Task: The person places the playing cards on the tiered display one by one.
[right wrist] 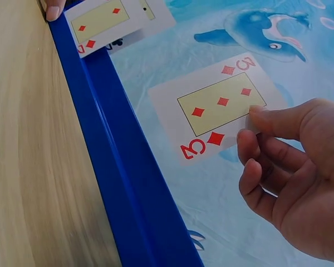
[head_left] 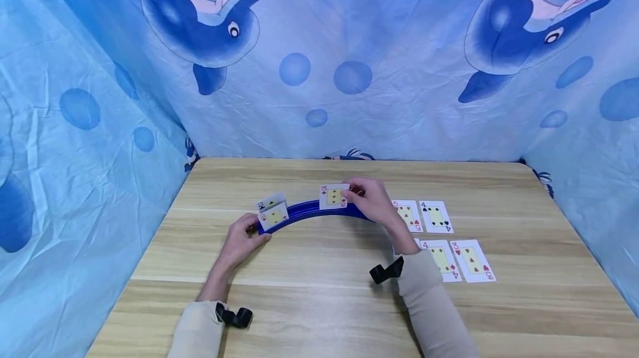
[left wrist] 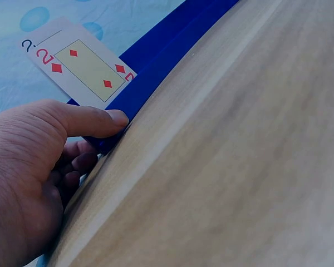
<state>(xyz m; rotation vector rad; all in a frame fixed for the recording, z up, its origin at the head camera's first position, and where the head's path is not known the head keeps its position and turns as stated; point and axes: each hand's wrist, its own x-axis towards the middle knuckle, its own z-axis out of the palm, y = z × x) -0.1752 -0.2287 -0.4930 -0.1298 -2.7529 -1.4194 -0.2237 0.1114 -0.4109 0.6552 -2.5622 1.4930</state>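
Dolphin backdrop (head_left: 324, 14), wooden worktop (head_left: 319, 297): one blue rack (head_left: 298, 212), two racked cards (head_left: 273, 216), at least four flat cards (head_left: 435, 217).
Left fingers (left wrist: 94, 121) grip the rack; right fingers (right wrist: 284, 120) pinch one card (right wrist: 217, 105).

I am in a small cloth-walled booth, its sides closing round one counter (head_left: 319, 302); whether it stands in a home, a studio or an office I cannot tell. Thin, creased blue fabric (head_left: 399, 119) hangs behind the counter's far edge and along both sides, hiding the room beyond. Its print of cartoon dolphins (head_left: 199, 41) and round bubbles (head_left: 353, 77) gives my corner a playroom look. The counter has a pale wood-grain top, and the face-up playing cards (head_left: 473, 261) and curved blue rack (head_left: 304, 212) suit a games table. Small black cameras (head_left: 242, 318) strapped at my beige cuffs suggest a recording space.
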